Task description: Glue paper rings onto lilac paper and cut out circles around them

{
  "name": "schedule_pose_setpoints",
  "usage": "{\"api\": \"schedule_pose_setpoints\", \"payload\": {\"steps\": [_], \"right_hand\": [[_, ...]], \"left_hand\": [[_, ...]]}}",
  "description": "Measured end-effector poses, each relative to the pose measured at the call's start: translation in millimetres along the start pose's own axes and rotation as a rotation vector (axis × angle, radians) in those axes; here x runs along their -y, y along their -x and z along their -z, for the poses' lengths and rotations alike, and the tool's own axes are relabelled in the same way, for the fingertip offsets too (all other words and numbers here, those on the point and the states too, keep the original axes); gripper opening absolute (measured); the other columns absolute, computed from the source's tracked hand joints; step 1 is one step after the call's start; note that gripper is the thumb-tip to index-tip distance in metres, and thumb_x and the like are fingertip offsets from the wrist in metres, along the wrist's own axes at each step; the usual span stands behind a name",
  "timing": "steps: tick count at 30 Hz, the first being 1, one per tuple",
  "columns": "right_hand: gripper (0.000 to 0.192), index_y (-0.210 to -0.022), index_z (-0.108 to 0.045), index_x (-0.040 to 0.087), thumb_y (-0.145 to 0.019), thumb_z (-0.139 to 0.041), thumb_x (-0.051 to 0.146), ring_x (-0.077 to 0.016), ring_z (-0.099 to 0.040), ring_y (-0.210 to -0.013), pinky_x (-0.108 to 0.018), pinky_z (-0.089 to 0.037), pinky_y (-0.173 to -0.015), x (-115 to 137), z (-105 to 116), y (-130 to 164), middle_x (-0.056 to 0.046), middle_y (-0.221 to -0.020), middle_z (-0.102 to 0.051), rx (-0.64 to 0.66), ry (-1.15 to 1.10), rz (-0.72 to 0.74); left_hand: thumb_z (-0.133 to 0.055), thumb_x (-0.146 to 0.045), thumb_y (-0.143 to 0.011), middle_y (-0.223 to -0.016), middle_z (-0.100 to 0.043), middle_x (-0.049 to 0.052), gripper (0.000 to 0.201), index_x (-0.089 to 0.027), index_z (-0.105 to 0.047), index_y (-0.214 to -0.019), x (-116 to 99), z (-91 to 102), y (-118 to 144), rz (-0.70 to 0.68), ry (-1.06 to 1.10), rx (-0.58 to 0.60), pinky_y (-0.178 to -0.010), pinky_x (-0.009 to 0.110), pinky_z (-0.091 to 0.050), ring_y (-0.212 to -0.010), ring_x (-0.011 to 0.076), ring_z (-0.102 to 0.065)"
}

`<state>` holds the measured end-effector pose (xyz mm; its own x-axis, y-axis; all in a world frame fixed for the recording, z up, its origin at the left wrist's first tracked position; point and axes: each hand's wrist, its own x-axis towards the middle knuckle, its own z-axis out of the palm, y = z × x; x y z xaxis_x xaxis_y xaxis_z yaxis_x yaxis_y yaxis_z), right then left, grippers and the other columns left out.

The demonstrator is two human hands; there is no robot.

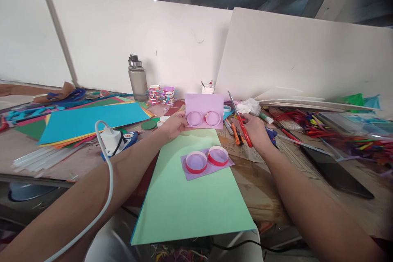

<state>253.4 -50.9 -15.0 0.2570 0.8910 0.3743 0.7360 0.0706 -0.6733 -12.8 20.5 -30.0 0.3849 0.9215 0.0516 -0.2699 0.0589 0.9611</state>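
My left hand (174, 125) holds up a pale purple paper sheet (204, 102) by its left edge; two red-rimmed paper rings (204, 118) are stuck on its lower part. My right hand (256, 129) grips red-handled scissors (241, 120), blades pointing up and apart, just right of that sheet. On the table in front of me lies a light green sheet (190, 196). A second purple piece (207, 164) with two more red rings (207, 159) rests on it.
A white cable (106, 188) drapes over my left arm from a charger (111, 138). Stacked coloured papers (89, 120) lie left, glue sticks (39, 159) near the edge. A grey bottle (137, 78) and tape rolls (161, 94) stand behind. Craft sticks (344, 131) and markers (235, 133) lie right.
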Motion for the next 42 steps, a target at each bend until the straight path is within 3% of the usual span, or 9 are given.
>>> {"api": "schedule_pose_setpoints", "payload": {"steps": [9, 16, 20, 24, 27, 30, 33, 37, 42], "right_hand": [[0.027, -0.102, -0.075, 0.019, -0.083, -0.065, 0.035, -0.0227, -0.069, -0.081, -0.026, -0.044, -0.064, 1.6, -7.5, 4.0, -0.012, -0.091, -0.076, 0.222, 0.440, 0.115], [0.040, -0.120, -0.071, 0.024, -0.081, -0.065, 0.025, -0.0210, -0.068, -0.077, -0.024, -0.041, -0.060, 6.4, -13.5, 15.4, -0.007, -0.090, -0.077, 0.414, 0.483, 0.219], [0.052, -0.132, -0.064, 0.024, -0.080, -0.066, 0.022, -0.0223, -0.069, -0.087, -0.023, -0.043, -0.066, 10.6, -8.9, 19.2, -0.008, -0.105, -0.076, 0.456, 0.509, 0.297], [0.039, -0.123, -0.069, 0.018, -0.085, -0.060, 0.024, -0.0234, -0.068, -0.088, -0.024, -0.042, -0.067, 16.6, -6.5, 21.8, -0.012, -0.103, -0.076, 0.496, 0.490, 0.328], [0.028, -0.102, -0.074, 0.017, -0.092, -0.048, 0.023, -0.0204, -0.066, -0.080, -0.025, -0.041, -0.066, 16.3, -7.1, 19.5, -0.011, -0.093, -0.076, 0.439, 0.389, 0.259], [0.038, -0.092, -0.071, 0.015, -0.098, -0.036, 0.029, -0.0200, -0.064, -0.080, -0.027, -0.042, -0.069, 11.6, -6.5, 13.2, -0.012, -0.091, -0.074, 0.288, 0.236, 0.219], [0.046, -0.092, -0.067, 0.018, -0.098, -0.035, 0.049, -0.0199, -0.064, -0.082, -0.028, -0.045, -0.067, 8.4, -5.8, 8.1, -0.011, -0.096, -0.072, 0.192, -0.187, 0.122], [0.045, -0.075, -0.060, 0.021, -0.079, -0.060, 0.065, -0.0139, -0.057, -0.059, -0.024, -0.036, -0.046, 13.9, -8.9, 9.9, -0.003, -0.072, -0.065, 0.321, -0.702, -0.077], [0.044, -0.063, -0.058, 0.017, -0.056, -0.085, 0.052, -0.0066, -0.042, -0.039, -0.019, -0.029, -0.035, 23.4, -11.1, 15.5, 0.004, -0.044, -0.051, 0.326, -0.884, -0.190]], "left_hand": [[-0.054, 0.002, -0.051, -0.102, -0.075, 0.008, 0.060, -0.013, -0.068, -0.108, -15.0, 8.7, -1.2, -0.040, 0.070, -0.065, -0.088, 0.047, -0.059, -0.098, 0.0261, -0.069], [-0.053, 0.002, -0.052, -0.102, -0.075, 0.009, 0.067, -0.013, -0.067, -0.116, -14.0, 8.0, -0.1, -0.032, 0.047, 0.003, -0.090, 0.049, -0.058, -0.097, 0.0273, -0.070], [-0.054, 0.003, -0.052, -0.104, -0.075, 0.009, 0.072, -0.014, -0.065, -0.121, -13.0, 6.8, 1.0, -0.022, 0.051, 0.069, -0.091, 0.051, -0.057, -0.097, 0.0277, -0.071], [-0.056, 0.003, -0.053, -0.104, -0.075, 0.010, 0.072, -0.014, -0.064, -0.122, -10.9, 7.9, 0.8, -0.022, 0.073, 0.143, -0.092, 0.050, -0.057, -0.096, 0.0277, -0.071], [-0.056, 0.003, -0.054, -0.103, -0.075, 0.009, 0.070, -0.014, -0.064, -0.121, -9.8, 9.9, -0.3, -0.026, 0.076, 0.166, -0.091, 0.048, -0.057, -0.095, 0.0271, -0.072], [-0.056, 0.002, -0.053, -0.102, -0.075, 0.010, 0.068, -0.014, -0.066, -0.118, -10.2, 10.7, -0.7, -0.025, 0.061, 0.177, -0.086, 0.044, -0.059, -0.093, 0.0269, -0.072], [-0.057, 0.002, -0.053, -0.100, -0.076, 0.010, 0.066, -0.013, -0.067, -0.116, -11.4, 9.0, 0.2, -0.007, 0.036, 0.177, -0.080, 0.040, -0.061, -0.089, 0.0258, -0.072], [-0.055, 0.003, -0.053, -0.095, -0.076, 0.010, 0.068, -0.013, -0.065, -0.119, -11.3, 5.1, 2.6, 0.037, 0.030, 0.195, -0.073, 0.035, -0.061, -0.078, 0.0225, -0.073], [-0.054, 0.002, -0.059, -0.087, -0.074, 0.006, 0.060, -0.014, -0.064, -0.116, -12.8, 0.4, 5.3, 0.063, 0.126, 0.261, -0.073, 0.032, -0.060, -0.070, 0.0175, -0.071]]}}
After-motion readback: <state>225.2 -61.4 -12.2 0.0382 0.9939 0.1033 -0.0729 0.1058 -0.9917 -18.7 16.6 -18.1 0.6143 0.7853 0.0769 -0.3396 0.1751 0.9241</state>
